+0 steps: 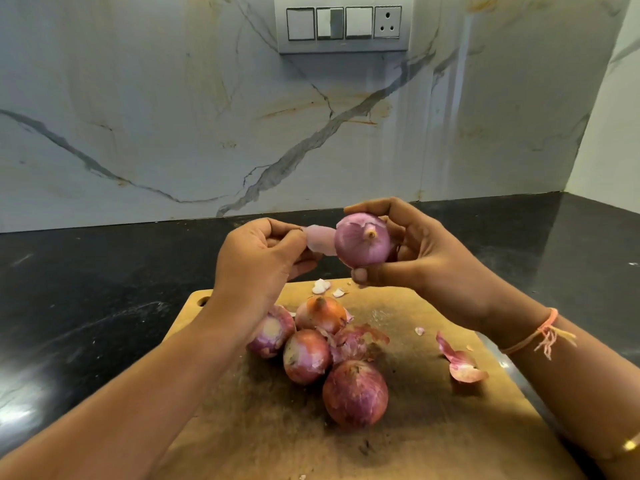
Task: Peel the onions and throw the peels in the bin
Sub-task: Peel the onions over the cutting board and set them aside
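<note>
1. Wooden cutting board (433, 427) lies on the black desk (86, 289), its near end closest to the camera.
2. At the board's middle sits a cluster of red onions (355, 393) with their skins on, touching each other.
3. Loose peels (460, 363) lie on the board's right side, with small scraps (322, 285) near its far edge.
4. Above the far edge, the right hand (415, 251) grips a mostly peeled onion (362, 242), fingers curled round it.
5. The left hand (259, 258) pinches a pale peel (320, 240) that touches the onion's left side.
6. An orange thread (540, 336) circles the right wrist.
7. A switch panel (343, 24) sits on the marble wall (173, 116).
</note>
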A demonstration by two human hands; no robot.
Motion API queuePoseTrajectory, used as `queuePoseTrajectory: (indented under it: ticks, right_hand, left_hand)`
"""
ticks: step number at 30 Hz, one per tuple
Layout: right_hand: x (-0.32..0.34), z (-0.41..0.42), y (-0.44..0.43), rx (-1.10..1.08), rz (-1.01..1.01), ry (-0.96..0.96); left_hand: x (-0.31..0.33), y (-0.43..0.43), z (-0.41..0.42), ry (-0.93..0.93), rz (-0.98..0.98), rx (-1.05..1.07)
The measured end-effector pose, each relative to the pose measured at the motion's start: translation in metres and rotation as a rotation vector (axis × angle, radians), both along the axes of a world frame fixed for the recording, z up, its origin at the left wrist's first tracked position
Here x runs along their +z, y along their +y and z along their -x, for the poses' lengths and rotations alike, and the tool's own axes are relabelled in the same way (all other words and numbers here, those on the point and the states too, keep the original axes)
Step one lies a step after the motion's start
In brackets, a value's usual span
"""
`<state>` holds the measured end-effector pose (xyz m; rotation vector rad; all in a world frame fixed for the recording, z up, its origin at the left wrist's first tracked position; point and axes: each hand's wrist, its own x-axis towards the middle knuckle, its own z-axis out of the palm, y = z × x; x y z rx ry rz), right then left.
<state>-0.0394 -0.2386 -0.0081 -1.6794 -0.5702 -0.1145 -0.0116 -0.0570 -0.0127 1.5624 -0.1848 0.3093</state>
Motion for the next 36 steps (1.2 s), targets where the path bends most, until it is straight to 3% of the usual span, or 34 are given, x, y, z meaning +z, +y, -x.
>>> queuePoseTrajectory:
  ticks: [6,12,15,21,30,36]
  right_hand:
    - [0.003,-0.003,-0.005,0.218,-0.268,0.325]
    - [0.005,-0.001,-0.005,0.317,-0.33,0.419]
    - [0.008,-0.001,-0.009,0.304,-0.32,0.414]
    - [0.005,-0.004,-0.01,0.13,-0.152,0.416]
    - [0.004,-0.003,-0.01,0.076,-0.013,0.286]
    - [0.002,-0.003,-0.005,0.038,0.087,0.169]
  left_hand:
    - [-0.003,0.005,0.0,-0.194,-0.288,0.122]
    - [-0.003,0.012,-0.005,-0.315,-0.419,0.254]
    - [0.0,0.02,-0.01,-0.285,-0.44,0.257]
    - [0.0,0.011,0.001,-0.27,-0.645,-0.024]
    - [0.002,0.005,0.013,-0.382,-0.494,-0.101]
    - [0.001,0.005,0.014,-0.426,-0.52,-0.074]
